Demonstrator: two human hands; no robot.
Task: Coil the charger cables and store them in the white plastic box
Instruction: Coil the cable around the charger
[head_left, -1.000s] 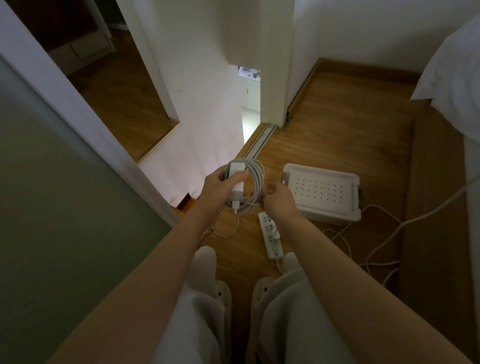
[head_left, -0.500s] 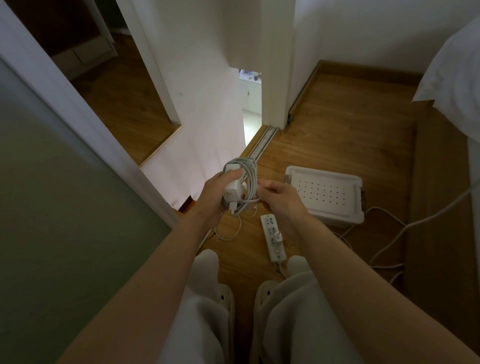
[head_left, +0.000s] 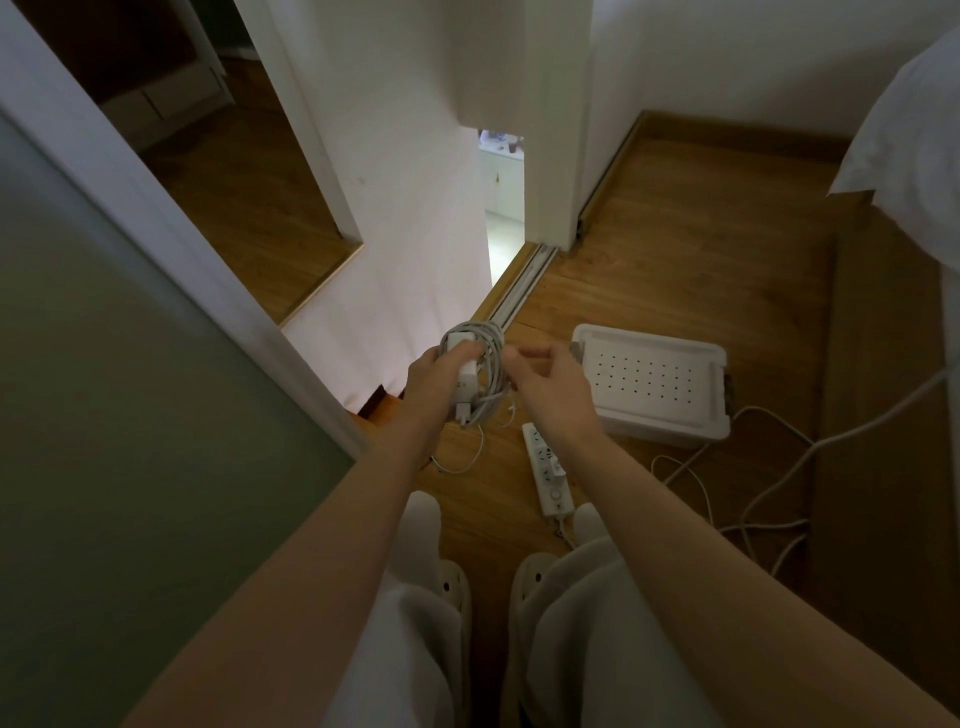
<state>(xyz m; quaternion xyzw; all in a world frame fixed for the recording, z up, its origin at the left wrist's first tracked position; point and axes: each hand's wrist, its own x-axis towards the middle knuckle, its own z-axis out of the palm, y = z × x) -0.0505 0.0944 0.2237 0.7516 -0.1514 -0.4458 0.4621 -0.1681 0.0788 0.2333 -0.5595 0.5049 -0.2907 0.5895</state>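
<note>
My left hand (head_left: 434, 376) grips a white charger brick (head_left: 466, 374) with its white cable (head_left: 491, 345) wound in loops around it. My right hand (head_left: 550, 384) is right beside the coil, fingers curled and pinching the cable's free end, though motion blur hides the exact contact. The white plastic box (head_left: 657, 384) sits on the wooden floor to the right of my hands, its perforated lid closed.
A white power strip (head_left: 548, 475) lies on the floor below my hands. Loose white cables (head_left: 748, 478) trail to the right of the box. A thin cable loop (head_left: 467, 457) lies under my left wrist. A door frame stands left, a bed edge right.
My right hand has moved up and around the coil, carrying the cable end. The view has shifted slightly; the left hand keeps its hold on the charger.
</note>
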